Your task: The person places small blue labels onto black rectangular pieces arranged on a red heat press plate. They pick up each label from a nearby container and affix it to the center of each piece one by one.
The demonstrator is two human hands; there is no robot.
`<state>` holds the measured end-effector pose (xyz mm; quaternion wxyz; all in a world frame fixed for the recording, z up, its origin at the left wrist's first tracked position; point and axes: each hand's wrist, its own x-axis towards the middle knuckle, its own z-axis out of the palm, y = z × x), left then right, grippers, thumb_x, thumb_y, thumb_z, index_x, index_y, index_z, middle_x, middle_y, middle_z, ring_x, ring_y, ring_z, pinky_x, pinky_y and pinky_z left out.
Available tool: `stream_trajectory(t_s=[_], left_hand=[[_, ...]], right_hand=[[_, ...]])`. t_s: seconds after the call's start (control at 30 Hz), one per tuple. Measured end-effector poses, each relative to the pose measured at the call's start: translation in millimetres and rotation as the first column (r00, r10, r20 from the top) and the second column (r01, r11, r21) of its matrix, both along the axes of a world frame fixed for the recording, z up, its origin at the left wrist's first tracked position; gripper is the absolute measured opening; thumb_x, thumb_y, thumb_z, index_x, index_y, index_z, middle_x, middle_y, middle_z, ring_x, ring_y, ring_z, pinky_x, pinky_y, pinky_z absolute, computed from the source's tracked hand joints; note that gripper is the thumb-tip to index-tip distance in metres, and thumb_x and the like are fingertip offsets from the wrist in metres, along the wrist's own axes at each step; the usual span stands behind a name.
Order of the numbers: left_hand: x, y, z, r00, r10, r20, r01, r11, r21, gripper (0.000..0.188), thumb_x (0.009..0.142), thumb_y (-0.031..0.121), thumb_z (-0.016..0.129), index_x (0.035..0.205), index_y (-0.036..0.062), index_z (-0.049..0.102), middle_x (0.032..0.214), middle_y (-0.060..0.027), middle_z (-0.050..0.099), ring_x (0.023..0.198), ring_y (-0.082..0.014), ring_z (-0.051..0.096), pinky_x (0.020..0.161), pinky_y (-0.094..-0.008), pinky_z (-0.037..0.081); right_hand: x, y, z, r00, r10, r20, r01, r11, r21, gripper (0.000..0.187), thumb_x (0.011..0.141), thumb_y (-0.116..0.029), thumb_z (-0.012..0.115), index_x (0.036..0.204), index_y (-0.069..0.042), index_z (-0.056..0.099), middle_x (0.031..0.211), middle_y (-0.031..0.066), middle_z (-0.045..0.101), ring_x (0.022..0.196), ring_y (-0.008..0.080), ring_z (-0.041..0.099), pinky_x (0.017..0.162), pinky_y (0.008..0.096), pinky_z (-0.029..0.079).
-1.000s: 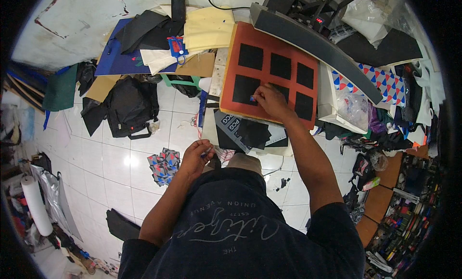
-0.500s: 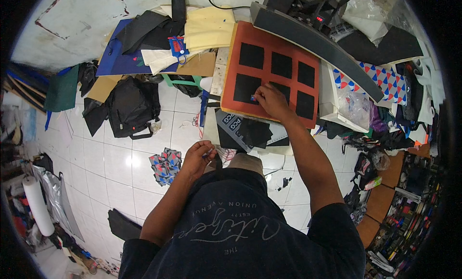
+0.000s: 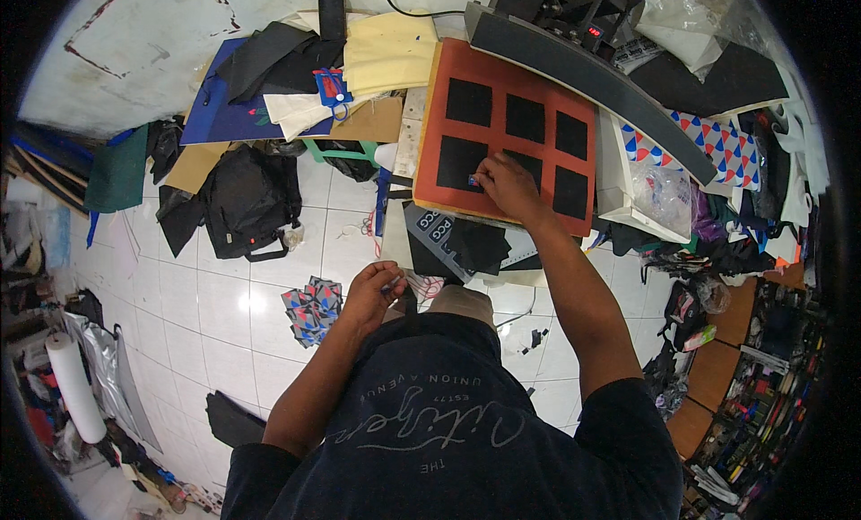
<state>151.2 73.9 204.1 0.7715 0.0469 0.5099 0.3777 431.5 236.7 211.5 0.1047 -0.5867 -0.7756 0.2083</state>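
My right hand rests over the red-orange pad of a heat press, fingers pinched at a small blue piece on the right part of a black square. What the piece is, I cannot tell at this size. Several more black squares lie in rows on the pad, and my fingers partly cover one of them. My left hand hovers above my lap, closed in a pinch; a small pale bit shows at its fingers, too small to name.
The heat press's raised grey plate slants over the pad's far right. Below the pad's near edge lie black sheets and a grey printed strip. Patterned pieces and a black backpack are on the tiled floor at left.
Both hands hold nearly the same places. The view has shifted slightly; nothing has been taken up or let go.
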Motion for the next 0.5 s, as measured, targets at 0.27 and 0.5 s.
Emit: stream_trajectory(t_s=[0.27, 0.5], left_hand=[[2.1, 0.2, 1.7, 0.999, 0.035, -0.02, -0.035, 0.999, 0.003, 0.011, 0.089, 0.008, 0.058, 0.098, 0.0026, 0.054, 0.091, -0.0073, 0.058, 0.079, -0.0166, 0.058, 0.07, -0.0248, 0.05], [-0.2, -0.1, 0.2, 0.998, 0.058, 0.002, -0.058, 0.998, 0.015, 0.014, 0.09, 0.008, 0.057, 0.102, 0.0008, 0.054, 0.094, -0.0085, 0.059, 0.081, -0.0173, 0.059, 0.071, -0.0259, 0.05]], right_hand=[[-3.9, -2.7, 11.9, 0.998, -0.07, 0.005, 0.07, 0.998, 0.001, 0.021, 0.09, -0.025, 0.057, 0.099, -0.007, 0.062, 0.102, 0.01, 0.061, 0.096, 0.0288, 0.059, 0.083, 0.0402, 0.046], [8.6, -17.6, 22.0, 0.931, -0.236, -0.278, 0.263, 0.963, 0.064, 0.025, 0.091, -0.027, 0.058, 0.1, -0.004, 0.064, 0.096, 0.0114, 0.063, 0.081, 0.022, 0.062, 0.072, 0.0337, 0.048]])
